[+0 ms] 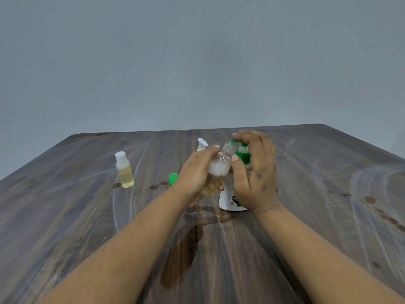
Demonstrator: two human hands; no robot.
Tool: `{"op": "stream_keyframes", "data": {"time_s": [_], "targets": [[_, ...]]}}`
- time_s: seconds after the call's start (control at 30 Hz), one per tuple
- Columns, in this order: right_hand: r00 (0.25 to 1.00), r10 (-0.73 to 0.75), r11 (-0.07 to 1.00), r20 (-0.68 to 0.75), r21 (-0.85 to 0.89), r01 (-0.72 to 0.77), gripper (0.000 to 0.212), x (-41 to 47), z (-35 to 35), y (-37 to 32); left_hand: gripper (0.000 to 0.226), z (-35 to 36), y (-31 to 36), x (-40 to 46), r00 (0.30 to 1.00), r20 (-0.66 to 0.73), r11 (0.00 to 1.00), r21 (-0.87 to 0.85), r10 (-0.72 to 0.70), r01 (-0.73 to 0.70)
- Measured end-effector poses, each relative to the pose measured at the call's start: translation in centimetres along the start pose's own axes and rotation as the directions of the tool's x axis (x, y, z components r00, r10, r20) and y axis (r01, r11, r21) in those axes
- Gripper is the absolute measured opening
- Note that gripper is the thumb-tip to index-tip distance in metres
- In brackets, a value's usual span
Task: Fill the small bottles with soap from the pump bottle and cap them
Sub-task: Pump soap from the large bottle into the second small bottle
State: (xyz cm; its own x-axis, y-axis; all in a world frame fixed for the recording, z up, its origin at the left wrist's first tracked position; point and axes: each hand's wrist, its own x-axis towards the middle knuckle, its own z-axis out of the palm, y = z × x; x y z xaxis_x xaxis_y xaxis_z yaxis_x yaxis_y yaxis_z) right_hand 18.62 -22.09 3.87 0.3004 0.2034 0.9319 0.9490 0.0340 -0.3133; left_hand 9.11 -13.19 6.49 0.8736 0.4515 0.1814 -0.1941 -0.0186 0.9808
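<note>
My left hand (195, 172) grips a small clear bottle (218, 170), tilted, its open neck right under the green spout of the pump bottle (230, 200). The small bottle holds yellowish soap with foam on top. My right hand (255, 172) lies over the green pump head (242, 153), fingers curled on its top. The white pump bottle stands on the table, mostly hidden behind my hands. A loose green cap (173, 178) rests on the table left of my left hand. Farther left stands a capped small bottle (124, 170) with a white cap and yellow soap.
A white pump nozzle (202, 144) of another bottle pokes up behind my left hand. The dark wooden table (87, 216) has wet smears and a dark spill patch (182, 255) near the front. A grey wall rises behind the far edge.
</note>
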Motion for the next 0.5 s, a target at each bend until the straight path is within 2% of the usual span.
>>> {"op": "stream_keyframes", "data": {"time_s": [0.13, 0.33, 0.5], "targets": [[1.0, 0.013, 1.0, -0.023, 0.001, -0.013, 0.027, 0.18, 0.17, -0.04, 0.04, 0.01, 0.02, -0.03, 1.0, 0.008, 1.0, -0.01, -0.004, 0.004], [1.0, -0.01, 1.0, 0.02, -0.008, 0.01, 0.04, -0.19, -0.09, 0.15, 0.041, -0.06, -0.04, -0.07, 1.0, 0.011, 1.0, -0.008, 0.001, -0.001], [1.0, 0.003, 1.0, 0.002, 0.015, -0.003, 0.037, 0.03, -0.12, 0.09, 0.041, 0.06, 0.08, -0.14, 1.0, 0.019, 1.0, -0.011, 0.003, -0.003]]}}
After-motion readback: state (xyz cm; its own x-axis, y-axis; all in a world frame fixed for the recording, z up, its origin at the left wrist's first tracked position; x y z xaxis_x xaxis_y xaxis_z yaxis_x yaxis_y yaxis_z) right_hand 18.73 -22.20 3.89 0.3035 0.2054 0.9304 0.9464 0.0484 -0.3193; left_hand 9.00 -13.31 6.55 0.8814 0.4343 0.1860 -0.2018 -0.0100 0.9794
